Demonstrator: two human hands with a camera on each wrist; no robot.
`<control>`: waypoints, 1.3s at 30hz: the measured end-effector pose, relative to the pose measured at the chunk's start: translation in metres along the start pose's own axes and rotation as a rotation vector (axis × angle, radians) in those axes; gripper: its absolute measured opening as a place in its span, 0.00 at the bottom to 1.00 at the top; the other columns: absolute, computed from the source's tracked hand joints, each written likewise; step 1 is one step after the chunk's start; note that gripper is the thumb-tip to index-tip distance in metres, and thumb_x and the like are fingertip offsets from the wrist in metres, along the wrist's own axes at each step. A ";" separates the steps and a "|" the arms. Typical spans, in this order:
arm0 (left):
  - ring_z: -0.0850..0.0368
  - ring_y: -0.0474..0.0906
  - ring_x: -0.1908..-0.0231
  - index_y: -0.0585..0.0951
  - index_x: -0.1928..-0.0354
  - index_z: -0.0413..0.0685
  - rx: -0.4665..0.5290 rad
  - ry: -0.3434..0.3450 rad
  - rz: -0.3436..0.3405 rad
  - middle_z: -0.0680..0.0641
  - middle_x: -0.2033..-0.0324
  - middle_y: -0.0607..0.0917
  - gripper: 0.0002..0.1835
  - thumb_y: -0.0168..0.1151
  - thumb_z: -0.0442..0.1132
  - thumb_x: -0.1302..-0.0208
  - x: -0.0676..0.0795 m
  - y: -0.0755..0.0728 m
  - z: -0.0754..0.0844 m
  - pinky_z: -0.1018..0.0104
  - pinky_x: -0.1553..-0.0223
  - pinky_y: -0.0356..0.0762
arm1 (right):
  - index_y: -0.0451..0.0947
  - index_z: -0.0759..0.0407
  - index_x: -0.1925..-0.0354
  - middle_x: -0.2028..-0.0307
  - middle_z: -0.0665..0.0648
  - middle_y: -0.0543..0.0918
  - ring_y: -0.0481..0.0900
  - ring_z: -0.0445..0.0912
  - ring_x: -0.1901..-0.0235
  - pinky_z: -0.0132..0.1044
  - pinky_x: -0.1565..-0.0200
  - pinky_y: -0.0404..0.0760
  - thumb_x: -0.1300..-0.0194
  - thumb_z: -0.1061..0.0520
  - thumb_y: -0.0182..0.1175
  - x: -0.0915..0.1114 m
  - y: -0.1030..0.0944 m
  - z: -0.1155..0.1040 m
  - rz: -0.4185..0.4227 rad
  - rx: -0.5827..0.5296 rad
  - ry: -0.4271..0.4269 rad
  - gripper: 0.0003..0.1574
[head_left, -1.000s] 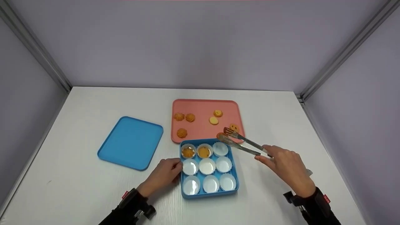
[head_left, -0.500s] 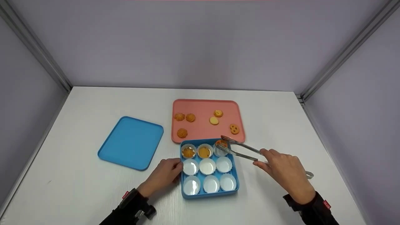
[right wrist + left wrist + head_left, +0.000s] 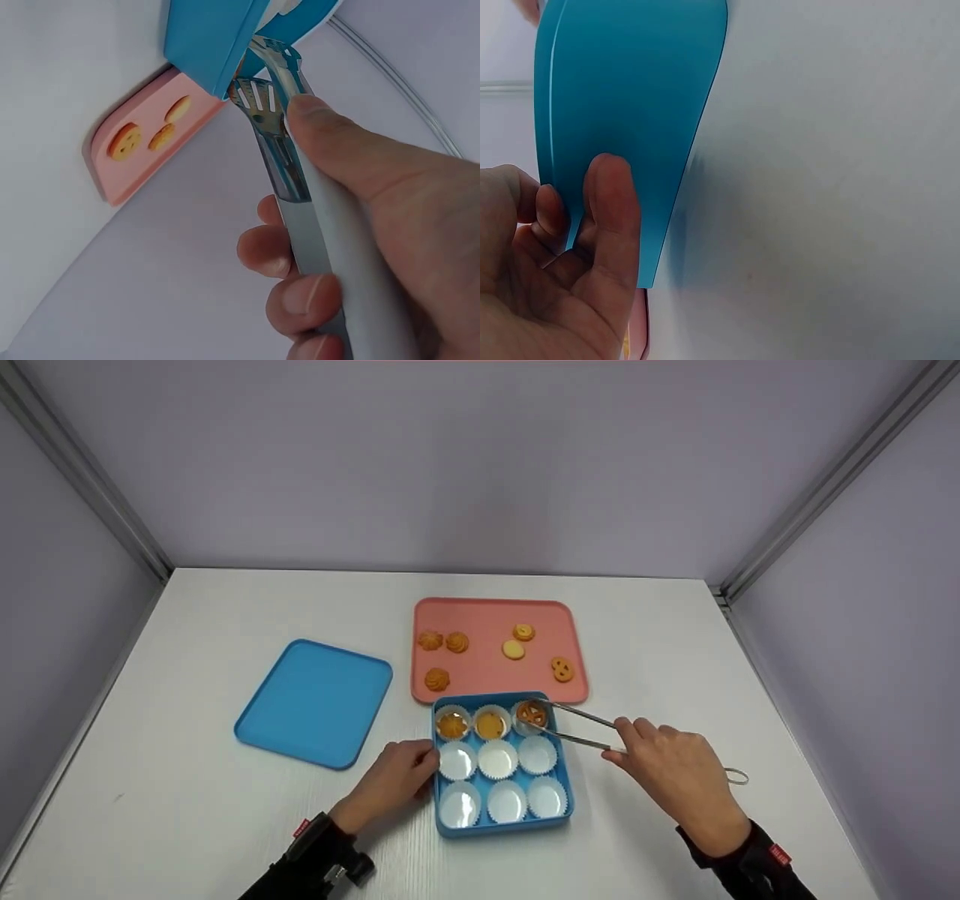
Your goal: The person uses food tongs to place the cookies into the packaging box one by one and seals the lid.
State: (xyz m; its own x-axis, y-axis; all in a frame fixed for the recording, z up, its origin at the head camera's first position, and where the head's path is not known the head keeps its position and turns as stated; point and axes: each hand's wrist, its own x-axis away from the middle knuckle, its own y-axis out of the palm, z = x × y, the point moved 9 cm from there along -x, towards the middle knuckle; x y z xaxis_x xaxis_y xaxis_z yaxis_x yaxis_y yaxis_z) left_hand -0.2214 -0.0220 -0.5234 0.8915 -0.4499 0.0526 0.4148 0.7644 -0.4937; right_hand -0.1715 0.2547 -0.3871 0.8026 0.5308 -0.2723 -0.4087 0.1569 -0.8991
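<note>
My left hand (image 3: 399, 771) is at the left wall of the blue box (image 3: 501, 831); in the left wrist view its fingers (image 3: 615, 195) pinch that wall near the rim. White paper cups (image 3: 498, 759) line the box in rows. Cookies sit in the far-left and far-middle cups. In the far-right cup lies a pretzel-shaped cookie (image 3: 532, 714), with the tips of the metal tongs (image 3: 574, 737) spread on either side of it. My right hand (image 3: 673, 769) grips the tongs by their handles, thumb on one arm and fingers on the other.
Behind the box, a pink tray (image 3: 487, 611) carries several cookies, among them a button-shaped cookie (image 3: 562, 669) and a swirled cookie (image 3: 436, 679). To the left, a flat blue lid or tray (image 3: 315, 705) lies on the white table (image 3: 195, 675). Grey walls enclose the table's sides and back.
My right hand has carried the pretzel-shaped cookie in the tongs from the pink tray's front edge into the far-right cup. The tongs' tips have moved apart there. My left hand has stayed put.
</note>
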 end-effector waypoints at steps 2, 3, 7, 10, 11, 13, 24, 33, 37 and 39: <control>0.58 0.73 0.83 0.74 0.76 0.48 0.007 0.000 -0.004 0.49 0.84 0.75 0.14 0.49 0.35 0.29 0.000 0.000 0.000 0.67 0.80 0.70 | 0.78 0.64 0.59 0.79 0.56 0.76 0.69 0.46 0.88 0.32 0.88 0.65 0.43 0.40 0.69 -0.003 -0.001 -0.003 -0.014 0.021 -0.016 0.29; 0.58 0.73 0.83 0.75 0.75 0.48 0.011 -0.001 -0.007 0.48 0.84 0.75 0.14 0.49 0.35 0.29 0.000 0.000 0.000 0.67 0.80 0.70 | 0.77 0.64 0.59 0.80 0.55 0.75 0.68 0.46 0.88 0.32 0.88 0.65 0.43 0.40 0.69 -0.005 -0.002 -0.004 -0.016 0.033 -0.025 0.29; 0.57 0.74 0.82 0.75 0.75 0.48 0.030 0.002 -0.004 0.48 0.83 0.76 0.14 0.49 0.35 0.30 0.000 -0.001 -0.001 0.67 0.79 0.71 | 0.76 0.65 0.62 0.82 0.54 0.71 0.65 0.46 0.89 0.34 0.88 0.64 0.45 0.42 0.70 -0.014 -0.008 -0.012 0.001 0.067 -0.065 0.29; 0.57 0.74 0.83 0.75 0.75 0.48 0.045 0.005 -0.001 0.48 0.83 0.77 0.13 0.50 0.35 0.30 0.000 -0.001 -0.001 0.67 0.80 0.72 | 0.74 0.65 0.65 0.82 0.54 0.68 0.63 0.46 0.89 0.34 0.89 0.63 0.46 0.42 0.71 -0.018 -0.011 -0.016 0.012 0.074 -0.081 0.29; 0.57 0.74 0.83 0.75 0.75 0.48 0.047 0.004 -0.004 0.48 0.83 0.77 0.13 0.50 0.35 0.30 0.000 -0.001 -0.001 0.67 0.80 0.72 | 0.74 0.65 0.65 0.83 0.54 0.68 0.63 0.46 0.89 0.34 0.89 0.63 0.46 0.43 0.72 -0.019 -0.011 -0.016 0.013 0.074 -0.084 0.28; 0.57 0.74 0.83 0.75 0.75 0.48 0.049 0.004 -0.009 0.49 0.83 0.76 0.13 0.49 0.35 0.30 0.000 0.000 -0.002 0.67 0.80 0.72 | 0.73 0.65 0.67 0.83 0.54 0.67 0.63 0.46 0.89 0.35 0.89 0.63 0.47 0.44 0.72 -0.021 -0.011 -0.017 0.014 0.070 -0.085 0.28; 0.57 0.75 0.83 0.75 0.75 0.47 0.063 -0.022 -0.034 0.49 0.83 0.76 0.14 0.48 0.36 0.29 0.000 0.001 -0.001 0.66 0.80 0.74 | 0.74 0.66 0.68 0.83 0.55 0.67 0.65 0.47 0.88 0.36 0.88 0.65 0.49 0.44 0.74 -0.028 -0.010 -0.019 0.000 0.077 -0.074 0.29; 0.58 0.75 0.83 0.75 0.74 0.48 0.056 -0.024 -0.037 0.50 0.83 0.76 0.14 0.48 0.36 0.29 -0.001 0.002 -0.004 0.65 0.80 0.74 | 0.75 0.65 0.65 0.82 0.55 0.71 0.68 0.48 0.88 0.37 0.88 0.67 0.46 0.41 0.71 -0.026 -0.010 -0.013 -0.026 0.044 -0.048 0.30; 0.58 0.75 0.82 0.75 0.74 0.48 0.054 -0.024 -0.039 0.51 0.83 0.76 0.14 0.48 0.36 0.29 -0.001 0.002 -0.004 0.65 0.80 0.74 | 0.78 0.63 0.62 0.81 0.54 0.74 0.70 0.47 0.88 0.35 0.88 0.67 0.47 0.39 0.71 -0.024 -0.011 -0.004 -0.033 -0.018 -0.022 0.30; 0.58 0.74 0.82 0.75 0.74 0.48 0.046 -0.021 -0.036 0.51 0.83 0.76 0.14 0.48 0.36 0.29 -0.001 0.001 -0.003 0.66 0.80 0.73 | 0.79 0.61 0.62 0.81 0.53 0.75 0.71 0.45 0.88 0.34 0.88 0.68 0.49 0.39 0.72 -0.024 -0.010 0.001 -0.026 -0.068 -0.004 0.30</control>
State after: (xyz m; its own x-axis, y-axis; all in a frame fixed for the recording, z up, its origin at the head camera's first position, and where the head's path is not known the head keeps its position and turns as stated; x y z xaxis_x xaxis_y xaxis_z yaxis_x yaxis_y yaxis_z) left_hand -0.2229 -0.0220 -0.5267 0.8792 -0.4683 0.0882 0.4544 0.7682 -0.4511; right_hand -0.1877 0.2412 -0.3712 0.8107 0.5306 -0.2473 -0.3573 0.1138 -0.9270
